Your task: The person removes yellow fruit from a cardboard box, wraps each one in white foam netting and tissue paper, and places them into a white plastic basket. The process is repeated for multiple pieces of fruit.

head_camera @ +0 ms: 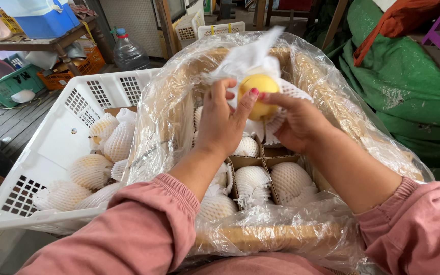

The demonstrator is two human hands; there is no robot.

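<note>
Both hands over lined carton (301, 66): left hand (221, 125) and right hand (296, 119) fingers clamped on yellow fruit (258, 94), steadying it half inside foam net sleeve (283, 104). Sleeved fruit fill white crate (52, 147), left.

Left of the white plastic crate (52, 153) sits a green basket (8, 84), behind it 1 clear water bottle (128, 51) and an orange basket (80, 66), above that a blue cooler box (44, 18), far right of it green tarp (408, 86).
</note>
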